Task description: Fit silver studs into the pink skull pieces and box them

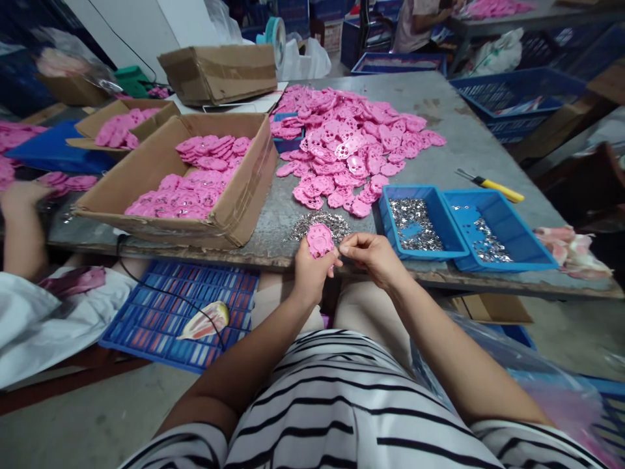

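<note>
Hundreds of pink pieces [354,140] lie heaped loose on the table [463,150], while the box [195,179] beside them looks roughly half filled, so I'd judge plenty remains. Two trays [512,241] hold small metal bits. At the table edge the left hand [308,273] grips one pink piece [319,240]; the right hand [374,255] is pinched at its rim, on something too small to make out.

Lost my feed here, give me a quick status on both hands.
Left hand grips pink paw piece. Right hand pinches at its edge; what it holds is too small to tell. Silver bits piled just behind, nothing blocking.
</note>
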`<state>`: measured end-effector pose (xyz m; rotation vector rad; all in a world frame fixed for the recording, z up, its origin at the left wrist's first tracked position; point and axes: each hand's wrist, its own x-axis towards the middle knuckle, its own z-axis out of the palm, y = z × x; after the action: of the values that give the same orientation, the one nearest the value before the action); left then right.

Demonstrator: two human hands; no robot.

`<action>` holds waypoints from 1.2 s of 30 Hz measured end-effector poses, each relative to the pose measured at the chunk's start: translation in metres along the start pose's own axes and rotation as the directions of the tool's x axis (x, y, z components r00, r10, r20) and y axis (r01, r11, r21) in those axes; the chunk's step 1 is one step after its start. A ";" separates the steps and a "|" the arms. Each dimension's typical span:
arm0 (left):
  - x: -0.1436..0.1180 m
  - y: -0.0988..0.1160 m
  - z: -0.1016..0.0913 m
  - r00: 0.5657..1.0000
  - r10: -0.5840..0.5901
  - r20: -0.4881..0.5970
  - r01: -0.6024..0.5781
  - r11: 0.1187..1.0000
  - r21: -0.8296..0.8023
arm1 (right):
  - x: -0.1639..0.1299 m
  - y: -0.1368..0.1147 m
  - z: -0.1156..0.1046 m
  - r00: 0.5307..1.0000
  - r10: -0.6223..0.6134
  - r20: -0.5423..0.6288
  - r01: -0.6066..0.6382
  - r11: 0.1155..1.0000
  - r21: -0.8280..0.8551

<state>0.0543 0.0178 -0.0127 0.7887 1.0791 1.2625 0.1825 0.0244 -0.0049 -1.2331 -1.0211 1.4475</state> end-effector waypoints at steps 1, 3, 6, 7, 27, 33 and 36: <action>0.000 0.000 0.000 1.000 -0.001 -0.007 0.001 1.000 0.014 | 0.000 0.001 0.000 1.000 -0.010 -0.002 0.010 1.000 -0.020; -0.001 0.000 0.000 1.000 0.003 -0.019 -0.002 0.999 0.040 | 0.000 0.003 0.000 0.999 -0.033 -0.009 0.033 0.998 -0.052; -0.001 0.001 0.001 1.000 0.013 -0.019 -0.012 0.999 0.046 | 0.001 0.005 -0.002 0.993 -0.115 -0.030 0.111 0.987 -0.115; 0.000 0.001 0.000 1.000 0.005 -0.010 -0.005 0.999 0.036 | 0.001 0.005 -0.004 0.986 -0.164 -0.025 0.158 0.976 -0.148; -0.003 0.005 -0.020 0.937 -0.057 0.346 0.169 0.938 -0.303 | -0.008 0.000 0.004 0.977 -0.160 -0.138 0.169 0.984 0.058; -0.005 0.001 -0.022 0.945 0.057 0.322 0.041 0.956 -0.291 | -0.016 0.006 0.016 0.961 -0.140 -0.237 0.153 0.987 0.039; -0.007 -0.001 -0.019 0.942 0.126 0.311 -0.021 0.947 -0.319 | -0.018 0.008 0.021 0.969 -0.109 -0.222 0.124 0.991 0.054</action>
<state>0.0367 0.0093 -0.0184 0.7674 0.5663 1.2715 0.1613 0.0051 -0.0057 -1.2318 -0.8731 1.2169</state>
